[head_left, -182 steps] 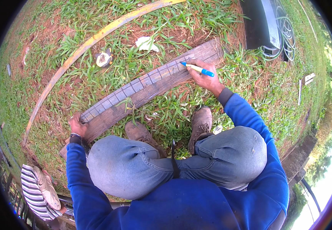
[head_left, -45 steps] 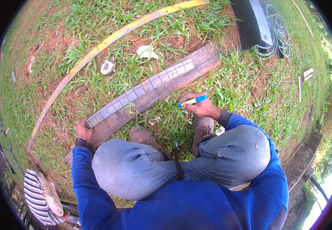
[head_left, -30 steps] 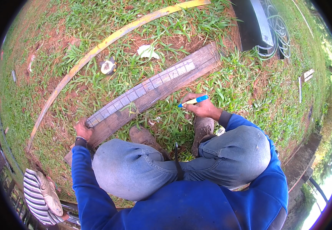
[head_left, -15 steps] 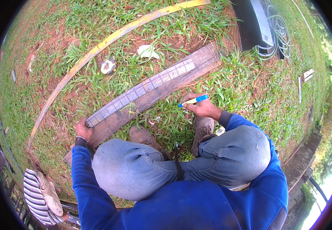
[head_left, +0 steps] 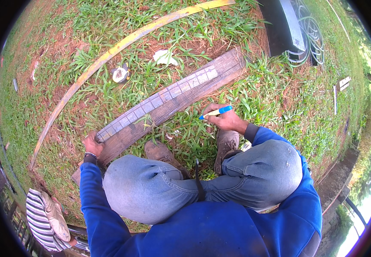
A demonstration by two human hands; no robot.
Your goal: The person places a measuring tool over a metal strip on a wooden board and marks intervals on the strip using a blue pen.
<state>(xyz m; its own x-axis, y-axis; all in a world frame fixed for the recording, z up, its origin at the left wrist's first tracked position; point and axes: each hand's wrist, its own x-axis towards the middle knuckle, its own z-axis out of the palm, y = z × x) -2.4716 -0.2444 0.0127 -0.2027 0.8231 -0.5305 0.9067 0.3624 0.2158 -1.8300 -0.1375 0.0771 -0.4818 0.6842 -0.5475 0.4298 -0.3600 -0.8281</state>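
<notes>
My left hand (head_left: 92, 145) grips the near-left end of a grey metal strip (head_left: 160, 97), scored with evenly spaced cross lines, which lies lengthwise on a weathered, ridged board (head_left: 230, 60). My right hand (head_left: 227, 121) is closed on a pale yellow marker with blue ends (head_left: 218, 112), held over the grass just below the board, above my right shoe (head_left: 227, 145). The marker is clear of the strip. A tape measure (head_left: 121, 75) rests on the grass beyond the board, beside a white scrap (head_left: 165, 57).
A long, curved, rusty yellow metal strip (head_left: 134, 32) arcs across the grass farther out. At the upper right are a black sheet-like object (head_left: 275, 30) and a coiled hose (head_left: 312, 43). A striped cloth bundle (head_left: 42, 218) sits at lower left, by railings.
Compared with several seconds ago, my right hand with the marker has moved down off the strip's far end. Over the last second and a half, little has visibly moved.
</notes>
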